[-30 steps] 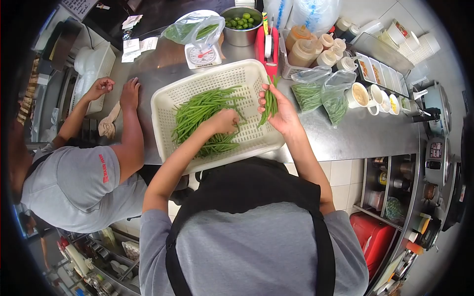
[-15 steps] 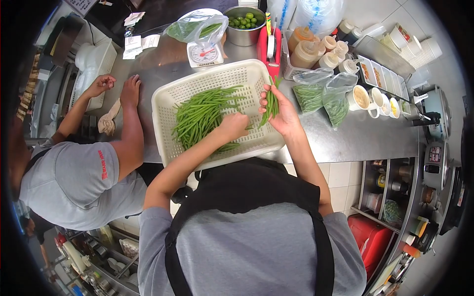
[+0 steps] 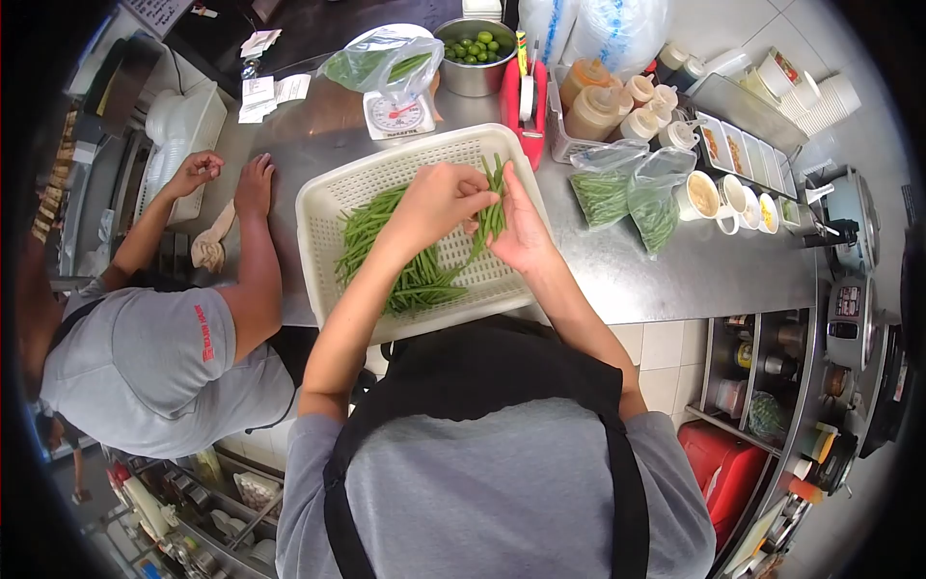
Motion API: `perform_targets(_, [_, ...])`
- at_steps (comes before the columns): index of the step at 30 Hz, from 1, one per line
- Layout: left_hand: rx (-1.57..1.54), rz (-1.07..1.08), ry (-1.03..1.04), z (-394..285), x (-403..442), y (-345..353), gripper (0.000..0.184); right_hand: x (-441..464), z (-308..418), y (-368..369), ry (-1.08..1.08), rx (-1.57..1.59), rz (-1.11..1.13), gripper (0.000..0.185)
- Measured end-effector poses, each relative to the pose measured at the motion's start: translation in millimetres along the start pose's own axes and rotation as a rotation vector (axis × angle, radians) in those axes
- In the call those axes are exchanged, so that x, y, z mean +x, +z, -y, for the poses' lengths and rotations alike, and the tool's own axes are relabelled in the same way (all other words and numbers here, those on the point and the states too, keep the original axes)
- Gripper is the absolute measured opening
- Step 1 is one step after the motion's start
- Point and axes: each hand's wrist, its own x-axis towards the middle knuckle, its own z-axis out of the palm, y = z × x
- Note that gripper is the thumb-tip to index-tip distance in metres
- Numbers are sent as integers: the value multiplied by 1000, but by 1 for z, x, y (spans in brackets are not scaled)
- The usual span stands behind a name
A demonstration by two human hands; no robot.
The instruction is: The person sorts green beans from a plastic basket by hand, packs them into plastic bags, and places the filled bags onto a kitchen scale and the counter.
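Note:
A heap of green beans (image 3: 371, 236) lies in the left half of a white perforated plastic basket (image 3: 311, 207). Over the basket's right side, my right hand (image 3: 524, 232) grips a small upright bunch of green beans (image 3: 492, 207). My left hand (image 3: 446, 201) has come up against that bunch, thumb and fingers pinched at its left side. Some of its fingers are hidden behind the hand, so exactly which beans it pinches is unclear. Both hands are above the basket floor.
Behind the basket stand a kitchen scale (image 3: 398, 116) bearing a bag of greens, a pot of limes (image 3: 476, 72) and a red holder (image 3: 524, 125). Bagged cut beans (image 3: 603, 198) and sauce bottles (image 3: 593, 111) sit to the right. A co-worker (image 3: 145, 357) stands at left.
My left hand has risen from the bean heap, moving up to the bunch in my right hand. My right hand has shifted slightly left and down, still holding the bunch.

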Motion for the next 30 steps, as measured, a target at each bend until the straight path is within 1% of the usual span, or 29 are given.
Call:
perform_targets(2, [-132, -260, 173, 1, -6, -2, 17, 12, 3, -6, -51, 20, -6, 27])
perform_targets(3, [-198, -368, 79, 15, -5, -1, 30, 18, 6, -6, -96, 5, 3, 25])
perform_targets(4, [-403, -449, 37, 18, -6, 2, 35, 22, 9, -3, -142, -8, 13, 24])
perform_targets(6, [-817, -605, -47, 19, -15, 13, 45, 25, 12, 15, -317, -28, 44, 21])
perform_targets(7, [-989, -518, -102, 22, -17, 20, 57, 26, 13, 28, -401, -40, 61, 20])
perform_targets(10, [-1550, -450, -203, 27, -13, 40, 66, 30, 3, 56, -559, -76, 38, 18])
perform_targets(11, [-1600, -482, -155, 26, -9, 43, 69, 29, -2, 62, -590, -66, 69, 20])
perform_targets(14, [-1714, -512, -8, 27, -2, 41, 68, 24, -16, 72, -702, -161, 96, 24])
perform_targets(15, [-1755, -497, 4, 17, -3, 37, 61, 25, -19, 71, -702, -185, 99, 27])
perform_targets(18, [-1735, -526, -31, 18, 0, 35, 53, 21, -22, 72, -650, -143, 79, 23])
perform_targets(21, [-1524, -553, -119, 12, -4, 38, 49, 18, -19, 70, -595, -220, 80, 22])
perform_targets(24, [-1445, -548, -156, 1, -4, 40, 46, 16, -14, 62, -530, -118, 43, 17])
perform_targets(25, [-1423, -411, -49, 7, -5, 37, 44, 16, -10, 57, -471, -52, 32, 16])
perform_targets(28, [-971, -556, -17, -3, 5, 26, 40, 10, 7, 35, -320, 112, 3, 11])
perform_targets(29, [-462, -632, 163, 3, 12, 14, 41, 8, 12, 27, -289, 150, -1, 10])
perform_targets(30, [50, -806, 287, 9, 19, 2, 42, 7, 16, 19, -259, 189, -3, 9])
